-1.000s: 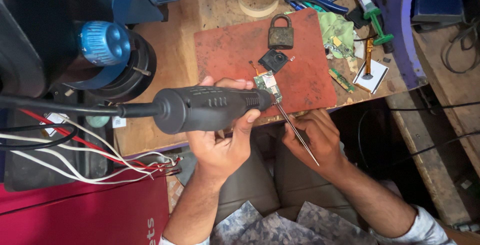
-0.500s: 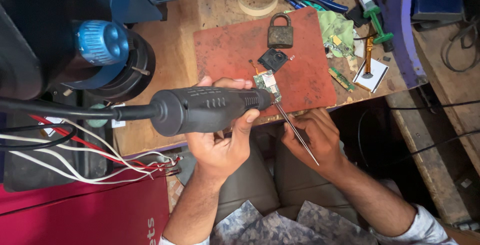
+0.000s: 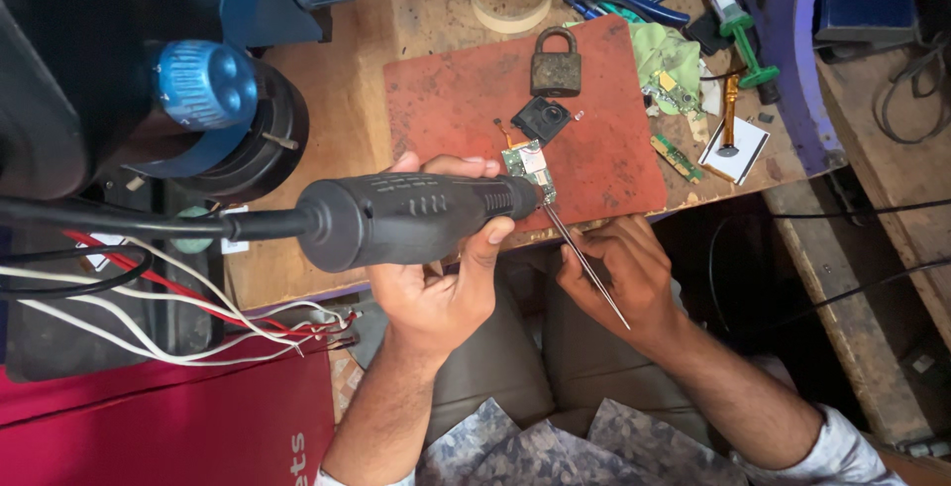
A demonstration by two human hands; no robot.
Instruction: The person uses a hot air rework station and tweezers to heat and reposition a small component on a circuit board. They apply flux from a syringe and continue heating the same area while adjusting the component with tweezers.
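While the left hand (image 3: 436, 283) wraps its fingers around a black hot-air tool (image 3: 406, 218) at frame centre, the right hand (image 3: 619, 273) pinches slim metal tweezers (image 3: 584, 258) between its fingers. Both tips meet at a small green circuit board (image 3: 528, 166) on the red mat (image 3: 604, 139), below a rusty padlock (image 3: 555, 63) on the wooden table (image 3: 416, 20).

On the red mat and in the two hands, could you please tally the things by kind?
Hot-air handpiece, black, in the left hand: 1
Tweezers, in the right hand: 1
Small green circuit board, at the tool tips: 1
Padlock on the red mat: 1
Small black square part: 1
Total: 5
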